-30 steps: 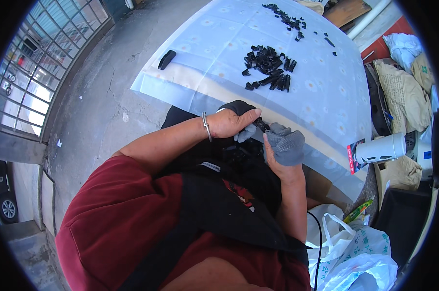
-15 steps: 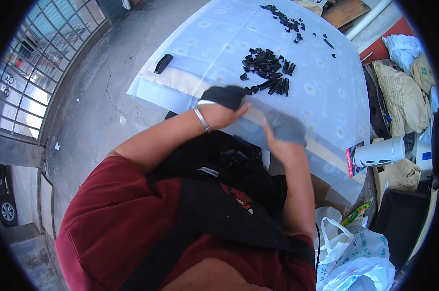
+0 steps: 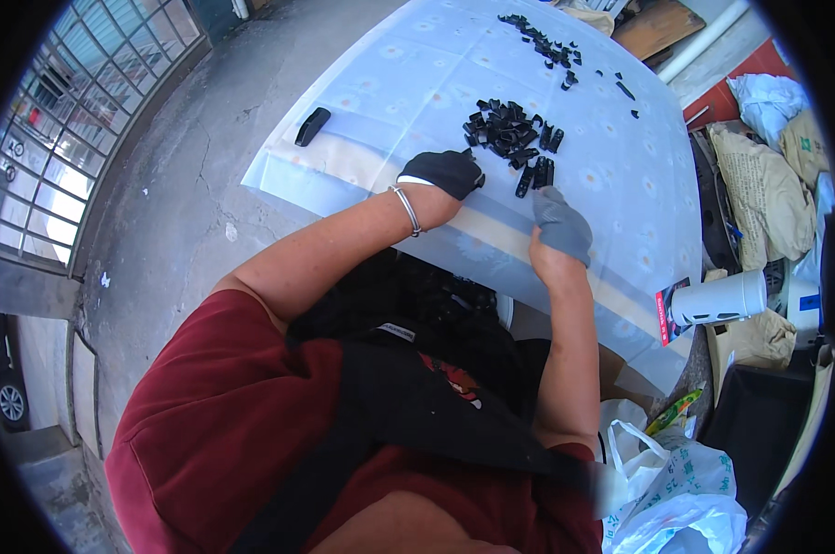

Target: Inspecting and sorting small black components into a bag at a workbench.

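My left hand [image 3: 443, 175], in a black glove with a bangle at its wrist, is over the table's near side beside a pile of small black plastic pieces [image 3: 505, 129]. Its fingers are curled, and dark on dark hides what they hold. My right hand [image 3: 563, 226], gloved in grey, reaches forward with fingers together. Its fingertips meet the lower end of a short row of long black plastic pieces [image 3: 526, 179]. Two more such pieces [image 3: 551, 138] lie just beyond that row.
A flowered white cloth [image 3: 380, 111] covers the table. One larger black piece [image 3: 312, 126] lies at the left edge; scattered small pieces [image 3: 546, 44] lie at the far side. To the right are a white cylinder [image 3: 720, 297], sacks [image 3: 763, 189] and plastic bags [image 3: 680, 489].
Both hands have moved forward and apart from over the table's near edge, toward the black pieces. The right hand has reached the row, which now shows fewer pieces on its left.
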### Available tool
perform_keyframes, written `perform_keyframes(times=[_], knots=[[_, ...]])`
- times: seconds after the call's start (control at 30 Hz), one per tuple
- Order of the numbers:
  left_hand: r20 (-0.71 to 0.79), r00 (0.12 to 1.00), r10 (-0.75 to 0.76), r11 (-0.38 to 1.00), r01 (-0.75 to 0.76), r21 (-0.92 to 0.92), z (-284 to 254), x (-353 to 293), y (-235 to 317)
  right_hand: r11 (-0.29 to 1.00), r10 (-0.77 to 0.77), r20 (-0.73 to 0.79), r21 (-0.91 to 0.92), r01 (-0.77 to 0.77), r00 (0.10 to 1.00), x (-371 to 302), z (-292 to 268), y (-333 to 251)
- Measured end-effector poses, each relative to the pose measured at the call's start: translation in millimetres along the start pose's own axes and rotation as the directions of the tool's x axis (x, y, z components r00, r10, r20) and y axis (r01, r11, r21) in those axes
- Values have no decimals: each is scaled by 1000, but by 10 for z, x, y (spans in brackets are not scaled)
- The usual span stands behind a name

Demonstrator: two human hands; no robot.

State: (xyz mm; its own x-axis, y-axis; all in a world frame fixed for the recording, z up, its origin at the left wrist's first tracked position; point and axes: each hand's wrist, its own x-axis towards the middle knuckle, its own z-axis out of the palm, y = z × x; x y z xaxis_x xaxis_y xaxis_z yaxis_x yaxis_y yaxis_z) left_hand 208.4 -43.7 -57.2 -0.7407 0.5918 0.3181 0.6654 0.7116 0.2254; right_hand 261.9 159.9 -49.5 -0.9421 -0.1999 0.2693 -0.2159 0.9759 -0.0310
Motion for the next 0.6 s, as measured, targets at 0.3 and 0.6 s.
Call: perform_keyframes(times=[0.3, 0.6], knots=[[-22, 985, -168, 981, 165, -100, -71, -127, 36, 992, 98, -197, 97, -80, 976, -296, -41, 162], [228, 899, -373, 820, 435, -372, -288, -151, 133, 995, -14, -140, -101, 0, 990, -421, -110, 127]])
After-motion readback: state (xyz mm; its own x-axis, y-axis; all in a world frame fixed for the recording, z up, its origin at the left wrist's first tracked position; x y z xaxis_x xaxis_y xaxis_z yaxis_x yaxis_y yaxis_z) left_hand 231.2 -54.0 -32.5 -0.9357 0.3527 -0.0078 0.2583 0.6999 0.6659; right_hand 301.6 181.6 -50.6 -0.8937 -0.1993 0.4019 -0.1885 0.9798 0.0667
